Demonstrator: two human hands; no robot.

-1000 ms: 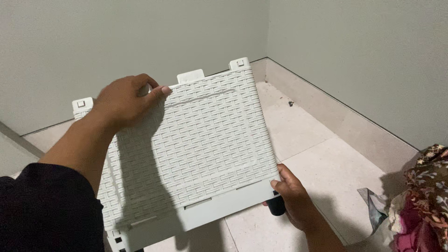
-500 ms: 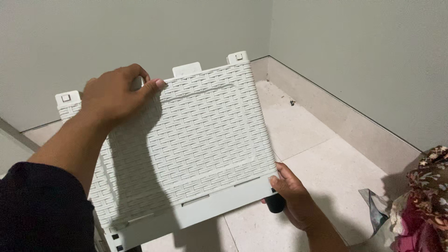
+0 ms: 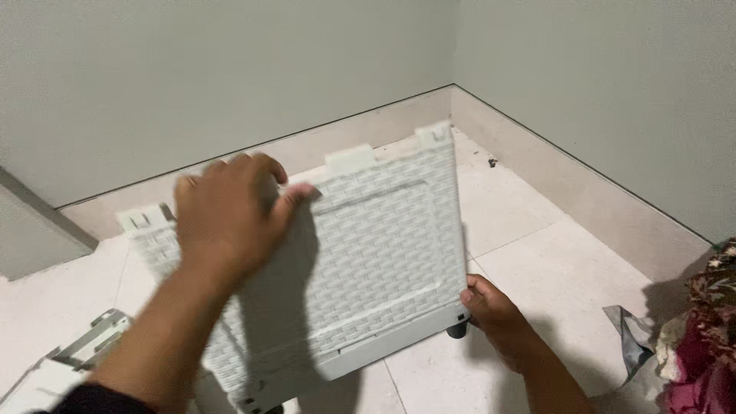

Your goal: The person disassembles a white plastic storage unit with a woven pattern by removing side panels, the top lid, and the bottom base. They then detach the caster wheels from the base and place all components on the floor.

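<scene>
- A white plastic panel (image 3: pixel 368 261) with a woven, wicker-like face is held up in the air over the floor, tilted back so that its upper edge leans away from the camera.
- Three small tabs (image 3: pixel 350 159) stick up from the panel's upper edge: one at each corner and one in the middle.
- The left hand (image 3: pixel 230 215) is closed over the upper edge, left of the middle tab, fingers curled behind and thumb lying across the woven face.
- The right hand (image 3: pixel 494 310) grips the lower right corner, fingers wrapped under the smooth bottom strip.
- A small dark caster wheel (image 3: pixel 458 331) shows just under that corner, touching the right hand's fingers.
- Below and around lies a pale tiled floor (image 3: pixel 552 253), meeting grey walls in a corner at the upper right.
- At the lower left, on the floor, lie more white plastic parts (image 3: pixel 73 356), partly hidden by the left forearm.
- At the far right edge sits a heap of flowered red and brown cloth (image 3: pixel 709 337), with a crumpled bit of clear plastic wrap (image 3: pixel 632 333) just beside it.
</scene>
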